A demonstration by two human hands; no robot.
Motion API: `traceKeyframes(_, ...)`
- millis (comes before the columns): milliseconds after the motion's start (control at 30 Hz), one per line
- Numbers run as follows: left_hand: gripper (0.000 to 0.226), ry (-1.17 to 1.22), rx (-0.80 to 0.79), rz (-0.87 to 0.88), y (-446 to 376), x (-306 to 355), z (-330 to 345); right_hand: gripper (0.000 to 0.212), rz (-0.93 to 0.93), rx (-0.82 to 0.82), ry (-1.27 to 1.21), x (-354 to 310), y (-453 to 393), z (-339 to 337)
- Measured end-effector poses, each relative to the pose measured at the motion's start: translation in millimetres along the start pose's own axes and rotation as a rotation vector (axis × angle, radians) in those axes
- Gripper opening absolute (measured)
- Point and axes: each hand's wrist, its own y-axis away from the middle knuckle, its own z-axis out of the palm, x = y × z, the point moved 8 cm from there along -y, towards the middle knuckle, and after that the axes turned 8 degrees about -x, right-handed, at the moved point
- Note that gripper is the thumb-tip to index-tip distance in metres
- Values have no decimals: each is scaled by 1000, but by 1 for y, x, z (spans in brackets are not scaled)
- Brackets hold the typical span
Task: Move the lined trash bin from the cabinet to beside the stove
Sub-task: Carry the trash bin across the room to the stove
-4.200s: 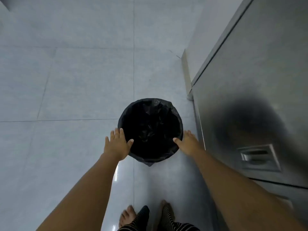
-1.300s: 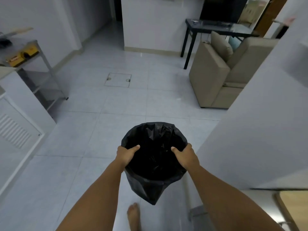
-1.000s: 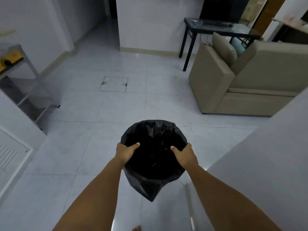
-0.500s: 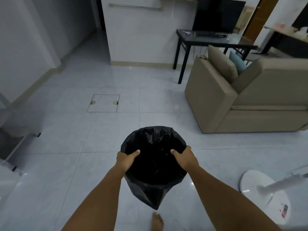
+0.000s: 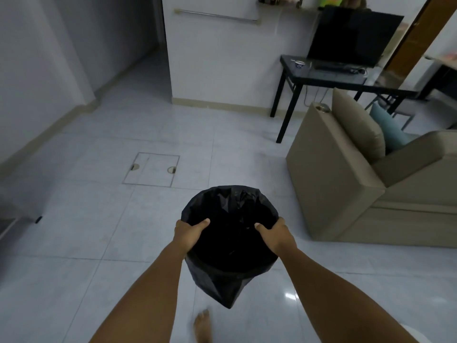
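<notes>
The trash bin (image 5: 230,246) is a round bin lined with a black plastic bag, and it hangs in the air above the pale tiled floor, low in the middle of the view. My left hand (image 5: 189,235) grips the left side of its rim, thumb inside. On the right side of the rim my right hand (image 5: 275,236) holds on the same way. The bag's loose bottom droops below the bin. No stove or cabinet shows in this view.
A beige sofa (image 5: 358,184) stands to the right, with a black table (image 5: 321,78) and a dark screen behind it. A square floor hatch (image 5: 151,169) lies ahead on the left. A white wall (image 5: 37,70) runs along the left, and a passage opens beyond. My bare foot (image 5: 202,325) is below the bin.
The bin went from standing on the floor beside the metal cabinet to being carried in both hands. The view has moved forward and turned right; the white fan base left the frame.
</notes>
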Motion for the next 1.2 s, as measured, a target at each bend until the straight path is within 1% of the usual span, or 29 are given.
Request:
traceKeyframes(67,111,4,15,-7,-34,18,2,87,-3,1,-1,-19,-37,-7)
traceKeyframes(133,105,2,29,-13,-64,37,4,86,-5,-5,-7,-37,-66,-14)
traceKeyframes(200,107,4,24,-29,-101,60,6,84,5,-8,-6,-57,-102,-23)
traceKeyframes(533,119,-8,22,-49,-232,165,13,83,-17,-25,-48,-144,-245,-69)
traceKeyframes(633,118,5,35,-46,-268,190,18,82,-30,-36,-39,-168,-288,-82)
traceKeyframes(767,124,52,100,-34,-316,226,26,87,-47,-71,-5,-202,-353,-99)
traceKeyframes(967,116,130,226,-50,-380,275,30,93,-98,-137,104,-267,-447,-128)
traceKeyframes(1000,118,143,242,-54,-389,281,30,92,-112,-149,120,-278,-460,-131)
traceKeyframes(1100,135,196,284,-59,-419,300,28,92,-158,-178,190,-318,-503,-140)
traceKeyframes(1200,138,236,348,-66,-443,310,21,91,-197,-209,276,-352,-539,-136)
